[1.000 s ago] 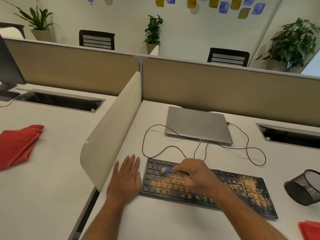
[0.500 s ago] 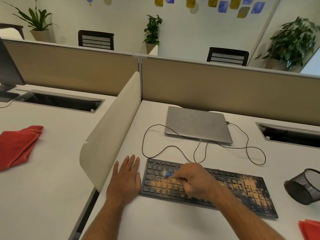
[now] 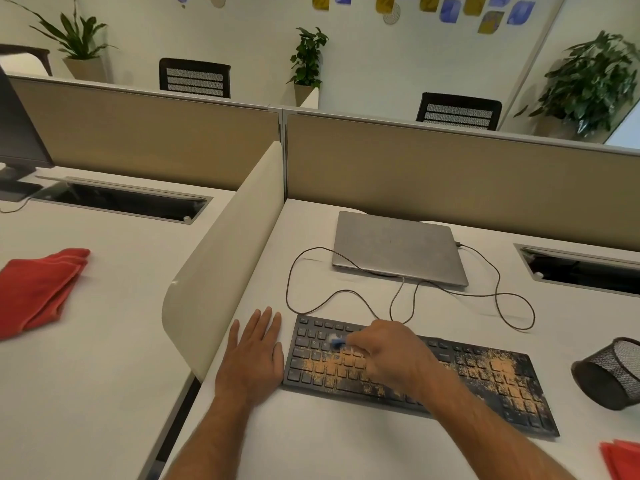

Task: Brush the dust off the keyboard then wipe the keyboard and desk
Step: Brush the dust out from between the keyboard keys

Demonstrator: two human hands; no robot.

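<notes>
My right hand (image 3: pixel 391 355), gripping the small blue brush (image 3: pixel 336 342), had shifted slightly across the keyboard (image 3: pixel 485 379); orange dust (image 3: pixel 498 367) remained; left hand (image 3: pixel 254 355) lay flat, released

We see our right hand (image 3: pixel 391 355) closed on a small blue brush (image 3: pixel 336 342) over the dusty keyboard (image 3: pixel 485 379); our left hand (image 3: pixel 254 355) lies flat on the surface (image 3: pixel 311 441).

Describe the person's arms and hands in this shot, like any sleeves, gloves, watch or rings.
Both forearms are bare: no sleeve shows up to the frame's bottom edge. The left hand and right hand wear no gloves, and no watch, bracelet or ring shows on either wrist or on the fingers that are visible.
</notes>
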